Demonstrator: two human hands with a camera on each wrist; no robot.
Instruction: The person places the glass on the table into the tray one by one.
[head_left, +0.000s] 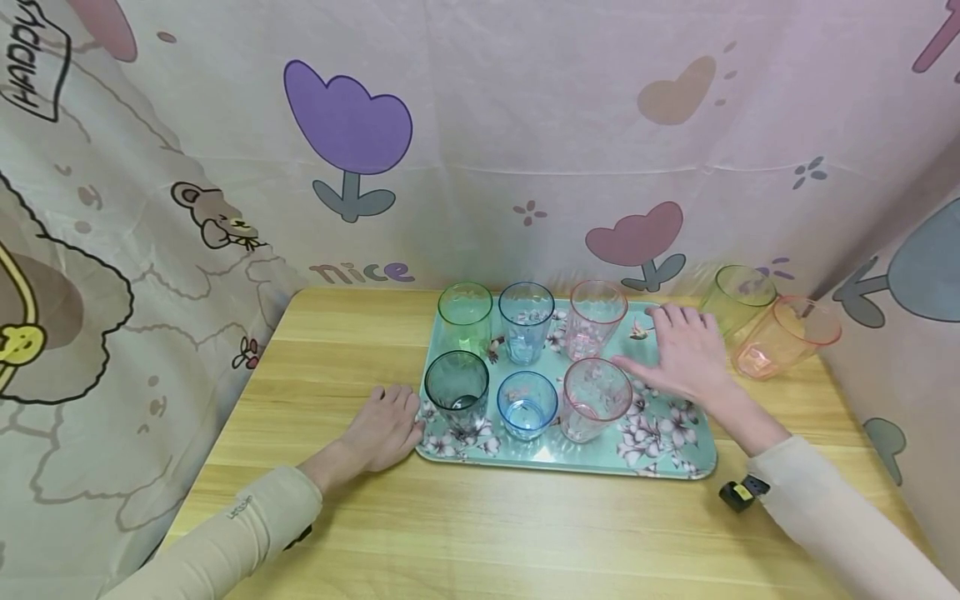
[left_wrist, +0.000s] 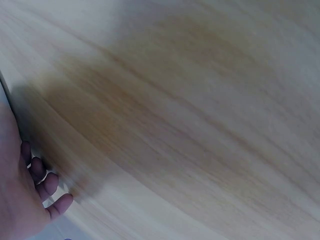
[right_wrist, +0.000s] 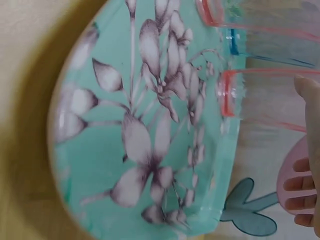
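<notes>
A mint-green flowered tray lies on the table. Along its back edge stand a green glass, a tall blue glass and a pink glass. In front of them are a grey glass, a short blue glass and another pink glass. My left hand rests on the table against the tray's left edge, fingers loosely bent, holding nothing. Over the tray's right part my right hand spreads its thumb from its fingers, with nothing in it; the thumb points toward the pink glasses.
Off the tray at the back right, a yellow-green glass and an orange glass lean beside each other on the wooden table. A printed cloth curtain hangs behind the table and at both sides.
</notes>
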